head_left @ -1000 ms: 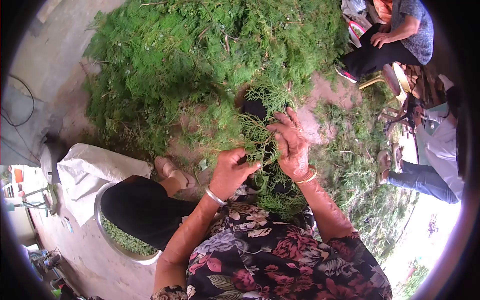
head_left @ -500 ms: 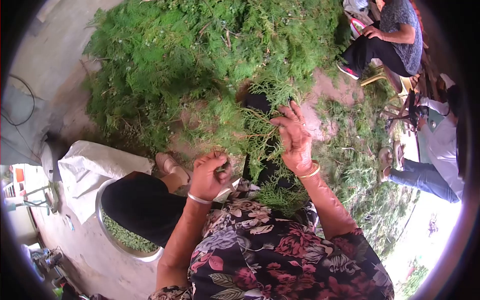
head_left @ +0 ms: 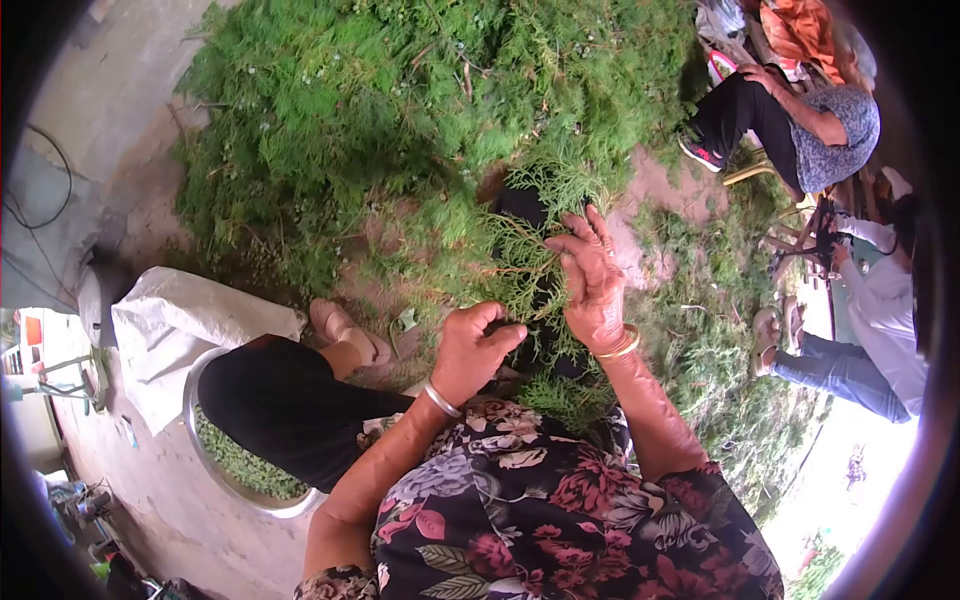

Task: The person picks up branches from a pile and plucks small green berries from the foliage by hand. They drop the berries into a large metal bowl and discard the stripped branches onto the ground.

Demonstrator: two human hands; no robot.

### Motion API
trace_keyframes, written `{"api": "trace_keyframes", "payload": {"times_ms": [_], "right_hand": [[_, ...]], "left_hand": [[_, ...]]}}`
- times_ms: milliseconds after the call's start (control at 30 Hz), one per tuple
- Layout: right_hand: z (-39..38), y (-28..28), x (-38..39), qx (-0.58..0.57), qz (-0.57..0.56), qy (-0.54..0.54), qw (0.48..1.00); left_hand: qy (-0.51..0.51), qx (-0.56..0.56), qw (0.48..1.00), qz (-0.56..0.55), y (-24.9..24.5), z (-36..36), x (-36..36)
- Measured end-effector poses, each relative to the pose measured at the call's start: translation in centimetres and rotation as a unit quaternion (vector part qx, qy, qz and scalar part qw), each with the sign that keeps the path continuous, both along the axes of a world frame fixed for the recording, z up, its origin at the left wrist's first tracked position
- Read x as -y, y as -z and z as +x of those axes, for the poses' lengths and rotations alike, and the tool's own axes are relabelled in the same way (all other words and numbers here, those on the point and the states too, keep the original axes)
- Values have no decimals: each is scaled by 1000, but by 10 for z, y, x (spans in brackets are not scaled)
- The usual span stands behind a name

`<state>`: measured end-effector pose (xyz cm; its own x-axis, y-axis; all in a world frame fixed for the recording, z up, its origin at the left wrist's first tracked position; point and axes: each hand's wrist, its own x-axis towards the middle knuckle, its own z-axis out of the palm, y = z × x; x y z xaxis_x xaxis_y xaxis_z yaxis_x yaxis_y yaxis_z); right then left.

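Observation:
My right hand [head_left: 590, 278] grips a green conifer branch [head_left: 520, 255] with flat, scaly sprays, held upright in front of my lap. Its fingers curl at the branch's right side, and a bangle circles the wrist. Just left of the lower sprays is my left hand [head_left: 476, 352], thumb stretched toward the branch and apart from the bent forefinger. Nothing shows between that thumb and forefinger; the palm is hidden. More green sprays [head_left: 565, 395] lie below, against my floral shirt [head_left: 570, 500].
A large heap of conifer cuttings [head_left: 400, 110] spreads ahead. On the left, a round metal basin [head_left: 205, 450] holds small green pieces beside a white sack [head_left: 165, 330]. A seated person [head_left: 830, 130] and another person in white [head_left: 880, 300] are on the right. Loose cuttings [head_left: 710, 370] cover the ground there.
My left hand has moved right, toward the branch, and its thumb has stretched out. My right hand keeps hold of the branch. The seated person at right has leaned over.

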<state>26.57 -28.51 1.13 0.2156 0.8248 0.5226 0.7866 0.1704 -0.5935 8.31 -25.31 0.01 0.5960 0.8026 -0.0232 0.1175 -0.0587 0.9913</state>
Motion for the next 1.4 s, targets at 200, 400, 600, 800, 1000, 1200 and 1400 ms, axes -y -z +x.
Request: {"api": "trace_keyframes", "payload": {"times_ms": [200,400,600,800,1000,1200,1400], "right_hand": [[3,3,2,13,-11,5,1000],[7,5,3,-67,-12,-23,997],[6,-3,10,-158,-49,-39,985],[4,-4,10,-110,-46,-29,992],[5,-1,8,-98,-32,-31,994],[6,8,6,-85,-21,-20,996],[3,2,6,-52,-14,-9,999]], "left_hand": [[42,-55,996,54,5,-2,-2],[-27,-17,990,-140,23,-49,9],[-86,248,841,-472,23,-65,-6],[-96,212,875,-424,37,-32,-22],[-51,214,883,-414,62,-9,-27],[14,90,963,-253,56,-5,-20],[77,-2,961,266,78,-30,-20]]}}
